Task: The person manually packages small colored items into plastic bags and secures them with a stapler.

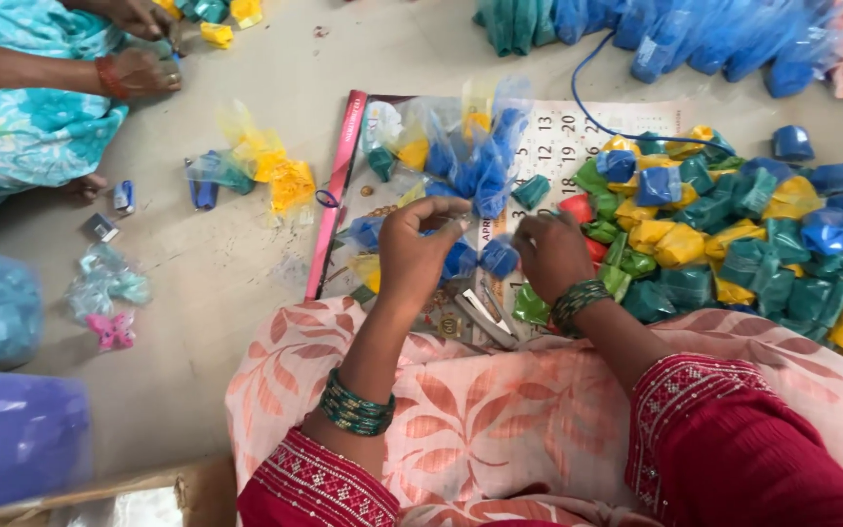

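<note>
My left hand (414,246) and my right hand (550,256) are close together over a printed calendar sheet (578,137) on the floor. Between them they pinch small blue plastic-wrapped packets (480,259), part of a cluster of blue packets tied in clear film (475,161) that stretches away from me. The left fingers grip the plastic near the top; the right fingers hold the packet's other side. Both wrists wear green bangles. A heap of loose packets (734,244) in green, yellow, blue and red lies just right of my right hand.
Another person's hands (139,68) work at the far left with yellow and green packets (217,24). A yellow and green tied bunch (265,171) lies on the floor. Bags of blue and green packets (656,34) sit at the top. A purple bin (12,439) stands bottom left.
</note>
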